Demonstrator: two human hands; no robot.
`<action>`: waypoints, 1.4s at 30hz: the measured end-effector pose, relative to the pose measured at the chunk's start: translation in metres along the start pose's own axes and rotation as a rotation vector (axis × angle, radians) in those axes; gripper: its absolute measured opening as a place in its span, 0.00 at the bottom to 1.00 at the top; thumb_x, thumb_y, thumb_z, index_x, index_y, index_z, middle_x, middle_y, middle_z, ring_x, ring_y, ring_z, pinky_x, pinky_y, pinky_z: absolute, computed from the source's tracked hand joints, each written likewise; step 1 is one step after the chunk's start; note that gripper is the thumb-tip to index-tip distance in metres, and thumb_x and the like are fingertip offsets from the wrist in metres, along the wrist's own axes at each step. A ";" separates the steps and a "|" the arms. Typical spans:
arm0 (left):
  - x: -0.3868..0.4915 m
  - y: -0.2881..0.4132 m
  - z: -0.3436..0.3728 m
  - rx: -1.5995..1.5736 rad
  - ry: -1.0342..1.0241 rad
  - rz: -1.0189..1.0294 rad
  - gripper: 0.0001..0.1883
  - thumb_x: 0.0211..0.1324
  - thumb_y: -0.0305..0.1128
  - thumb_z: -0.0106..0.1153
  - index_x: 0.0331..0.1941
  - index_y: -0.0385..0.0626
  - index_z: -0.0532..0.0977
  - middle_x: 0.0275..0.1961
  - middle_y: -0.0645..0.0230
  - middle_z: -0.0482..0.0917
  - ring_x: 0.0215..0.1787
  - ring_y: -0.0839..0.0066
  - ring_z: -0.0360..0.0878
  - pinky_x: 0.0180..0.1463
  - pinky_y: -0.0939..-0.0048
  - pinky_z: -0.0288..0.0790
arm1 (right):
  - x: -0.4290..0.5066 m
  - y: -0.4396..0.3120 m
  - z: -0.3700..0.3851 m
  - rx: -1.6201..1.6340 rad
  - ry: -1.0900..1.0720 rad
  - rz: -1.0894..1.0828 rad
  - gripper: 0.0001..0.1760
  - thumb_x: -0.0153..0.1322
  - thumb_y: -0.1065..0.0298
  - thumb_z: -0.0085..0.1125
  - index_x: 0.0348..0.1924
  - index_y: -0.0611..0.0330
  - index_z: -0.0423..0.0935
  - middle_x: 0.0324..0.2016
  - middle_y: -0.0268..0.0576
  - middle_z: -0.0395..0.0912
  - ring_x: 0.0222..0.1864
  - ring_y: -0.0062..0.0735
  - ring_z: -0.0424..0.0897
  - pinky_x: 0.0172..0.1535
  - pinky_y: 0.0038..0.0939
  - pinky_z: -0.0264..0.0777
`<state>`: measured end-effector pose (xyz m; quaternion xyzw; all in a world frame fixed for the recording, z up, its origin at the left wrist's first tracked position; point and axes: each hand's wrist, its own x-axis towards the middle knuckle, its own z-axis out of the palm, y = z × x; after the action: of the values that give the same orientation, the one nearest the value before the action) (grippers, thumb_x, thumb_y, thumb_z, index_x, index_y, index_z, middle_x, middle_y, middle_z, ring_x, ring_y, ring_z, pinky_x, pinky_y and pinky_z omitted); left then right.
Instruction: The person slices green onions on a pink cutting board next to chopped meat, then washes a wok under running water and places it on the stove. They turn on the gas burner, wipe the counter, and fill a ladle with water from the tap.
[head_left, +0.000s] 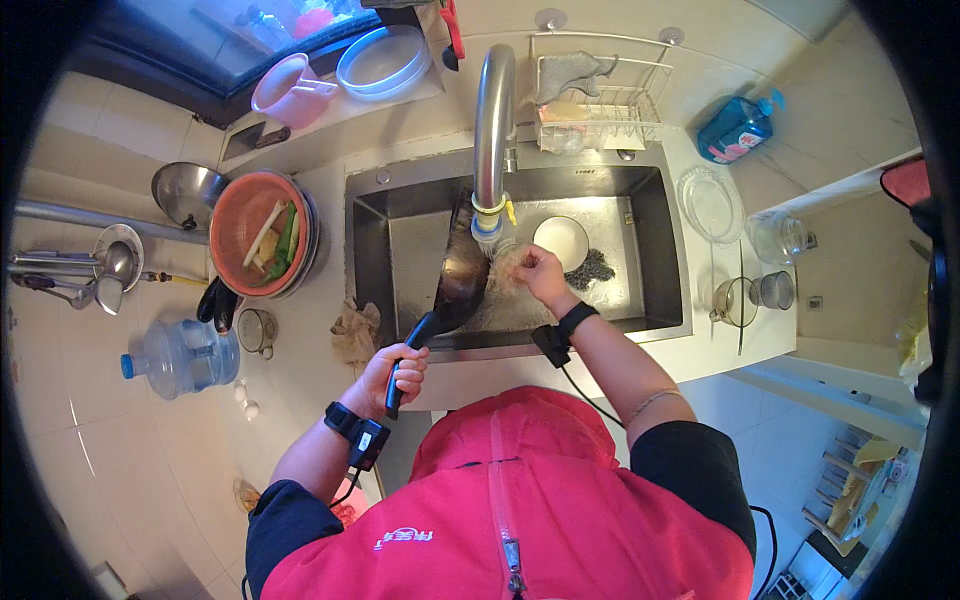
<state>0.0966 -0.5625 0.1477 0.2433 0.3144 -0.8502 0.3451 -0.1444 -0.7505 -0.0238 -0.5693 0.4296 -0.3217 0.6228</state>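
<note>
My left hand (397, 375) grips the black handle of a dark wok or frying pan (463, 277), which is tipped up on its side in the stainless steel sink (416, 259). Between the fingers of my right hand (546, 277) is a tan fibrous scrubber (508, 270), close to the pan's right side. The faucet (489, 135) hangs over the pan, its spout just above the scrubber. To the right of the scrubber, a white bowl (559, 238) lies in the sink, with a dark mesh scouring pad (592, 270) against it.
Left of the sink are a crumpled cloth (356, 330), a glass mug (256, 331) and an orange basin (225, 225) with vegetables. On the right stand a glass cup (733, 300) and a clear lid (709, 202). A wire rack (622, 105) hangs behind the sink beside a blue soap bottle (735, 135).
</note>
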 end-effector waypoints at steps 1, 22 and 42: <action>0.000 0.000 -0.003 0.034 0.020 0.002 0.01 0.59 0.27 0.46 0.33 0.46 0.66 0.17 0.82 0.57 0.14 0.88 0.54 0.16 0.83 0.55 | 0.001 -0.009 -0.003 0.040 -0.007 -0.030 0.08 0.60 0.80 0.62 0.31 0.63 0.75 0.28 0.33 0.78 0.30 0.18 0.75 0.33 0.25 0.72; 0.019 -0.024 0.023 1.047 0.508 0.199 0.09 0.52 0.29 0.54 0.20 0.47 0.65 0.16 0.73 0.67 0.14 0.80 0.66 0.18 0.75 0.63 | -0.088 0.021 -0.101 0.044 0.179 0.361 0.09 0.61 0.80 0.62 0.32 0.61 0.72 0.24 0.38 0.77 0.24 0.25 0.77 0.27 0.26 0.72; -0.018 -0.048 -0.067 1.637 0.700 0.615 0.19 0.44 0.25 0.56 0.44 0.38 0.66 0.23 0.66 0.71 0.18 0.75 0.72 0.19 0.70 0.66 | -0.044 -0.049 -0.139 0.144 0.321 0.094 0.11 0.62 0.82 0.61 0.37 0.63 0.73 0.31 0.38 0.79 0.31 0.25 0.78 0.37 0.27 0.75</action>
<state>0.0859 -0.4804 0.1307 0.7242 -0.3730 -0.5569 0.1621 -0.2843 -0.7784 0.0347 -0.4436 0.5255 -0.4088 0.5999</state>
